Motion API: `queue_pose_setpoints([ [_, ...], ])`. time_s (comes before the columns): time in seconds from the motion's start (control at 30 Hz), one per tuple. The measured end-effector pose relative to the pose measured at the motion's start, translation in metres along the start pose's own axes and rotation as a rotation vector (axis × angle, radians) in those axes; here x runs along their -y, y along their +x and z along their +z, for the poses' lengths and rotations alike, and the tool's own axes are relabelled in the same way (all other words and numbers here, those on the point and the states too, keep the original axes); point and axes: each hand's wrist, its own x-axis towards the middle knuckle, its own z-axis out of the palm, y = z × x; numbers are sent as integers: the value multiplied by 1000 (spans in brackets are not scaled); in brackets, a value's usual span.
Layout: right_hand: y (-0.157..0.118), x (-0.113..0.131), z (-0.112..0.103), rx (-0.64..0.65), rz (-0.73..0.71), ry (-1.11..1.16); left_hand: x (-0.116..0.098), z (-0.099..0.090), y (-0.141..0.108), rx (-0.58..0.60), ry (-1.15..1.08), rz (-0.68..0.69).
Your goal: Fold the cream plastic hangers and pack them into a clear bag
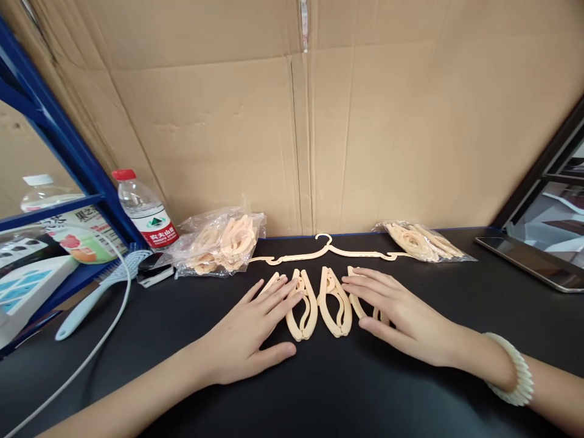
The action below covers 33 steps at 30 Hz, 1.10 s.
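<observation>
Several folded beige plastic hangers lie in a row on the black table. Two show fully, a left one and a right one; others are partly hidden under the hands. My left hand lies with fingers spread over the left end of the row, its fingertips on the hangers. My right hand rests over the right end, fingers apart, covering most of a hanger. Behind the row lies an unfolded beige hanger, hook toward the cardboard.
Clear bags of folded hangers lie at back left and back right. A red-capped bottle, pale blue brush, white cable and blue rack are left. A dark tablet lies right. Cardboard stands behind.
</observation>
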Motion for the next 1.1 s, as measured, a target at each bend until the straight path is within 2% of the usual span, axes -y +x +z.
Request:
queue_pose_setpoints([
  [0.2, 14, 12, 4, 141, -40, -73, -5, 11, 5, -93, 47, -41],
  [0.33, 13, 12, 5, 158, -34, -74, -5, 19, 7, -173, 55, -53],
  [0.53, 10, 9, 12, 148, -45, -113, 0, 21, 14, -106, 90, -23],
  [0.57, 10, 9, 12, 132, -51, -129, 1, 20, 15, -116, 90, -21],
  [0.63, 10, 7, 11, 64, -62, -153, 1, 17, 16, -210, 65, -46],
  [0.73, 6, -1, 2, -126, -75, -156, 4, 8, 14, -440, -40, -106],
  [0.8, 1, -9, -7, -261, -65, -132, 12, -1, 10, -514, -97, -121],
  [0.87, -3, -20, -15, -355, -20, -77, 23, -11, 4, -470, -83, -92],
  [0.97, -6, -36, -22, -449, 108, 36, 36, -23, -5, -247, 21, -6],
  [1.1, -4, -46, -22, -494, 246, 129, 38, -29, -9, -24, 123, 62],
])
